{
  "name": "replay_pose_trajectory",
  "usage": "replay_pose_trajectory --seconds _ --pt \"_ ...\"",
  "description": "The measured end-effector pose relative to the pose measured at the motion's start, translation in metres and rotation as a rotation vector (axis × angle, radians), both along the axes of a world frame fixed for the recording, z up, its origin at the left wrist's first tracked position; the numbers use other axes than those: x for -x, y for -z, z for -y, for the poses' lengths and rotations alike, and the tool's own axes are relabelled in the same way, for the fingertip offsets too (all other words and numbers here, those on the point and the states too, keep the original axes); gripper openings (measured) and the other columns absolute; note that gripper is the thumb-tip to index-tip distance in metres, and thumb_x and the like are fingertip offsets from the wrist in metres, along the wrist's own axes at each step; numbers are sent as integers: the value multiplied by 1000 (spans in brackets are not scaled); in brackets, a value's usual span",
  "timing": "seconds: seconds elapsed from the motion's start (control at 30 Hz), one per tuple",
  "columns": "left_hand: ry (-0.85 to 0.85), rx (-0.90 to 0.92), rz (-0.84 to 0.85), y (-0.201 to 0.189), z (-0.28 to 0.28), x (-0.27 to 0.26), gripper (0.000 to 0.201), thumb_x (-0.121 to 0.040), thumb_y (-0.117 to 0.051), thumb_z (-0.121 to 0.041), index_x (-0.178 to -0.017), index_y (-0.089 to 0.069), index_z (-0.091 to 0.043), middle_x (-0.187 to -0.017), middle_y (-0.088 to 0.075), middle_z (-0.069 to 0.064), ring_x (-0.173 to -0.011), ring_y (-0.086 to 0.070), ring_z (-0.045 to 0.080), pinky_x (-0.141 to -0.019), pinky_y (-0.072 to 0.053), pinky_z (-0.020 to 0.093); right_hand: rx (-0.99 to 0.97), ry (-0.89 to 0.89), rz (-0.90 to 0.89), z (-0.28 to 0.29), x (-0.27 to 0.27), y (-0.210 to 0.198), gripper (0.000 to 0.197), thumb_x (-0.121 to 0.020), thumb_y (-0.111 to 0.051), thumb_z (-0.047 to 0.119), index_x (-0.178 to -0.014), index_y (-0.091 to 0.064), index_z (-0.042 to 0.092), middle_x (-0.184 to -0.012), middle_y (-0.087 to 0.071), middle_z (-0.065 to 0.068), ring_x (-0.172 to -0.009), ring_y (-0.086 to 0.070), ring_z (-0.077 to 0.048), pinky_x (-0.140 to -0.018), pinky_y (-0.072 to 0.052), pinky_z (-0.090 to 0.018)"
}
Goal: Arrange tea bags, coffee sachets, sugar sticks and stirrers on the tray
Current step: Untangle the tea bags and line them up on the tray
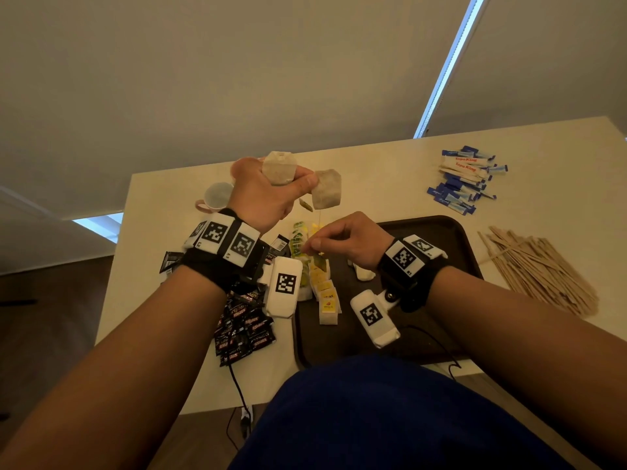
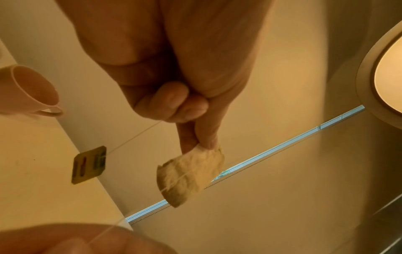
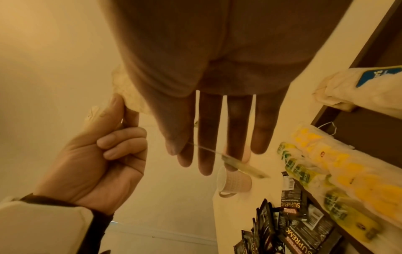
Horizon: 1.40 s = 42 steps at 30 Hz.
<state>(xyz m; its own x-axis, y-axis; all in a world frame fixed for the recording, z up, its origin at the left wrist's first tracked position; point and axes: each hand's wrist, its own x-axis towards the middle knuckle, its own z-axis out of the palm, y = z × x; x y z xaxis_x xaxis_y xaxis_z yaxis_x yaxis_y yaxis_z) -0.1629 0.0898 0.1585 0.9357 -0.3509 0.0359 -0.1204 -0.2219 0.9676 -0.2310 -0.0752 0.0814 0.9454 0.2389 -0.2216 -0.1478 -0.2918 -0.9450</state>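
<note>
My left hand (image 1: pixel 268 195) is raised above the tray (image 1: pixel 437 232), fingers curled round two tea bags (image 1: pixel 325 193): one sticks up out of my fist, the other hangs from my thumb and forefinger. My right hand (image 1: pixel 349 240), lower and just over the tray's left part, pinches that bag's string near its tag (image 1: pixel 319 262), as if untangling the pair. The bags are pale, crumpled paper pouches with thin strings. On the tray, a row of yellow-tagged tea bags (image 1: pixel 325 293) is already laid out along its left side. Still off the tray: the black coffee sachets (image 1: pixel 242 329) left of it, the sugar sticks (image 1: pixel 464 179) beyond it, and the wooden stirrers (image 1: pixel 539 269) to its right, all on the worktop (image 1: pixel 380 164). I judge only the tea part is underway.
</note>
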Motion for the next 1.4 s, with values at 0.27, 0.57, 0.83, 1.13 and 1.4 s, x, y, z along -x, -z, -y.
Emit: replay_pose_trajectory --seconds 0.27,0.57,0.83,1.13,1.4 --pt "-28 42 -5 4 -1 -3 18 -86 -76 -17 -70 -77 -27 -71 -67 23 -38 -41 13 -42 -34 21 -144 30 -166 4 11 1 21 -95 -59 12 -99 -71 -4 -100 -73 -15 -96 -71 -26 -87 -58 -43" --pt "-23 45 -11 4 -8 -3 26 -88 -73 -14 -70 -77 -33 -64 -69 -6 -39 -40 13 -44 -34 24 -138 33 -193 7 18 7 19 -93 -53 -5 -107 -66 -7 -101 -71 -22 -90 -71 -23 -81 -59 -32" --pt "85 40 -2 4 -15 -1 22 -88 -72 -13 -71 -76 -27 -58 -66 -4 -36 -39 12 -55 -45 20 117 226 -37 8 6 15 9 -87 -69 6 -95 -72 7 -81 -73 -5 -69 -68 -10 -66 -55 -23" --pt "188 51 -128 5 -20 18 4 -83 -73 -19 -80 -73 -16 -58 -64 0 -38 -38 11 -41 -31 21 156 224 19 14 -16 -25 16 -93 -63 11 -82 -75 12 -58 -68 9 -48 -61 2 -48 -45 -14" --pt "199 -44 -155 18 -22 30 16 -89 -70 -10 -77 -74 -20 -50 -58 -8 -39 -38 9 -41 -34 20 -97 274 135 15 -21 -64 25 -91 -61 -2 -116 -65 -2 -85 -73 -22 -75 -74 -23 -66 -60 -30"
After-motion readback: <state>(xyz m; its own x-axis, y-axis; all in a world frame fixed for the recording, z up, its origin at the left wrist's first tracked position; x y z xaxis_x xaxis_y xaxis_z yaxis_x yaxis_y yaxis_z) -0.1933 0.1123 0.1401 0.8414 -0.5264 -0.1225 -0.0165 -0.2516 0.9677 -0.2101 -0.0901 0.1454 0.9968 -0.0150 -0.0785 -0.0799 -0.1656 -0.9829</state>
